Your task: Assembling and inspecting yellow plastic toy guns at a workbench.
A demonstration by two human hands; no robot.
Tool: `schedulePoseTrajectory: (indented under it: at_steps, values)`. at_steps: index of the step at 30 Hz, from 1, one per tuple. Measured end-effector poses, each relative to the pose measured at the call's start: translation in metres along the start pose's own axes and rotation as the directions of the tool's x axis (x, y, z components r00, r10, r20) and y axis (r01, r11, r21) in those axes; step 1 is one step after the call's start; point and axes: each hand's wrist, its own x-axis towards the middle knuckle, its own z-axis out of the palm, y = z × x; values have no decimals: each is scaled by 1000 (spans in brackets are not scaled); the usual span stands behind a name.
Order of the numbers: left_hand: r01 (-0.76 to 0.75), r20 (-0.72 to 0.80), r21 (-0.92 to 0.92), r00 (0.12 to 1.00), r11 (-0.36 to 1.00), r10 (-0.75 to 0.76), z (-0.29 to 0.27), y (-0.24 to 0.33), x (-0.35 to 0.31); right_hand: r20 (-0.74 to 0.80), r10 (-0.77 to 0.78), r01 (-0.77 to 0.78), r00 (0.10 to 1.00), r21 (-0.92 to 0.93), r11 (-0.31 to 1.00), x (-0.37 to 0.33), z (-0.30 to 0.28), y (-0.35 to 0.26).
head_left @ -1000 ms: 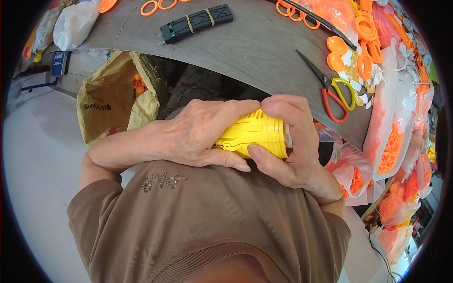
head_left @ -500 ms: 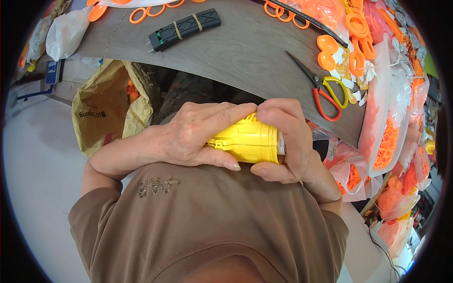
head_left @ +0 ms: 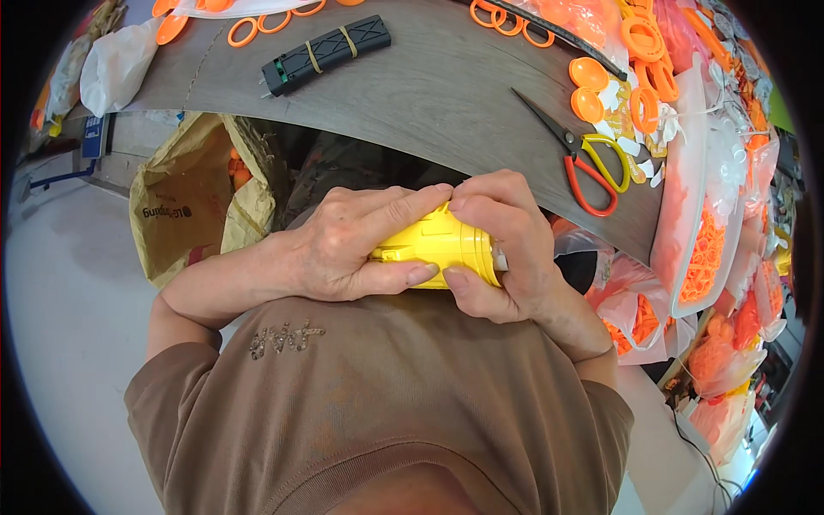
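A yellow plastic cylinder with a ridged rim and a small clip-like part on its side lies between my hands, close against my chest. My left hand wraps round its left end, thumb along the near side and fingers over the top. At the other end my right hand grips near the rim, its thumb pressed on the near side beside my left thumb. A pale piece shows at the cylinder's right end, mostly behind my right fingers. The cylinder's left end is hidden under my left palm.
On the grey table lie red-and-yellow-handled scissors, a black bar with rubber bands, and orange rings and discs. A clear bin of orange parts stands at right. An open paper bag stands left.
My right hand has shifted slightly left and its thumb now presses on the cylinder's near side next to my left thumb. The cylinder looks turned a little.
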Motion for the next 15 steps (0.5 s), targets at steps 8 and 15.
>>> schedulePoseTrajectory:
  at_steps: [8, 15]
  values:
    - [-77, 25, -15, 997, 997, 78, -7, -3, 9, -62, 2, -7, 998, -70, 998, 9, -4, -6]
    - [246, 261, -136, 943, 960, -205, -28, 4, 33, -158, 44, -71, 986, -171, 983, 26, -5, 0]
